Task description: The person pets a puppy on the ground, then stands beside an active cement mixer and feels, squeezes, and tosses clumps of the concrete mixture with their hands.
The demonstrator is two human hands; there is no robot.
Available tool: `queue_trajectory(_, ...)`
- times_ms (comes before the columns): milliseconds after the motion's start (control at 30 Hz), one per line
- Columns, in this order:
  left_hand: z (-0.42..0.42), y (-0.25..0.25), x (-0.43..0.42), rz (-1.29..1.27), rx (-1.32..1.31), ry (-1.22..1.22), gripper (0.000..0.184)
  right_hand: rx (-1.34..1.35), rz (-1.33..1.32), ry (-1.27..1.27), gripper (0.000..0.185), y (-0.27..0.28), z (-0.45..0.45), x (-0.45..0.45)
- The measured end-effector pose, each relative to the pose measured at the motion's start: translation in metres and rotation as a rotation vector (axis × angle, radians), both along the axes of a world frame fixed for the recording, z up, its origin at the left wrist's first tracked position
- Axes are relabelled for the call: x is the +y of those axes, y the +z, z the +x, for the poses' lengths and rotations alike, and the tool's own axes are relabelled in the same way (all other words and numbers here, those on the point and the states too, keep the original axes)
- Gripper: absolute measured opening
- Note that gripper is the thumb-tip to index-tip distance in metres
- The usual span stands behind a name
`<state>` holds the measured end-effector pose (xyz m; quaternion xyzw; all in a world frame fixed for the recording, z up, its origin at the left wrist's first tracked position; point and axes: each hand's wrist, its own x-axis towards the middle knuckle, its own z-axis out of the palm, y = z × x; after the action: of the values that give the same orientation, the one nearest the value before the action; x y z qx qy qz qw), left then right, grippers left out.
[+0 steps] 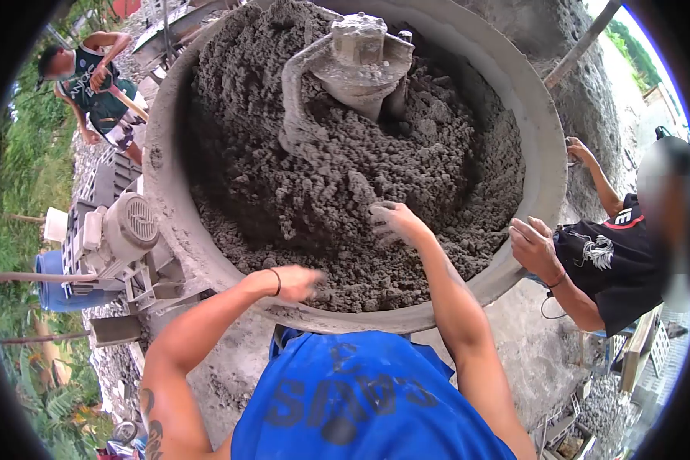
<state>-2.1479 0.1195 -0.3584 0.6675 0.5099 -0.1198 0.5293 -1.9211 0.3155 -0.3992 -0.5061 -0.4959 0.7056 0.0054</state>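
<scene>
A large round mixer drum (548, 146) full of damp grey concrete mix (322, 192) stands in front of me. My right hand (395, 224) reaches over the middle of the mix, dusty, its fingers apart and slightly bent. I see nothing held in it. Nearer the front rim, my left hand (297, 282) is just above or at the mix; motion smears its fingers, so their pose cannot be made out. The caked mixing hub (360, 65) rises from the drum beyond my hands, a curved arm at its left side.
At the right rim a person in a black shirt (617, 253) has both hands near the drum. Another person (96, 88) holds a wooden handle at the far left. A motor (130, 226) and a blue barrel (54, 280) stand left of the drum. Gravel and blocks lie around.
</scene>
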Motion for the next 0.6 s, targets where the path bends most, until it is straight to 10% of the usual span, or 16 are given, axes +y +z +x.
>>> queue_trajectory(67,-0.007,-0.003,-0.001,0.310,-0.132,0.343,0.046,-0.034,0.081,0.008,0.053,-0.001,0.002,0.001)
queue_trajectory(167,-0.009,-0.026,-0.035,0.058,-0.098,-0.181,0.036,-0.072,0.131,-0.008,0.048,-0.010,0.003,0.002)
queue_trajectory(300,-0.016,0.010,-0.041,0.064,0.031,0.027,0.037,-0.071,0.155,-0.075,0.035,-0.024,-0.004,0.004)
queue_trajectory(600,-0.113,0.065,-0.203,0.588,-1.223,1.740,0.037,-0.069,0.284,-0.114,0.039,-0.005,-0.030,0.017)
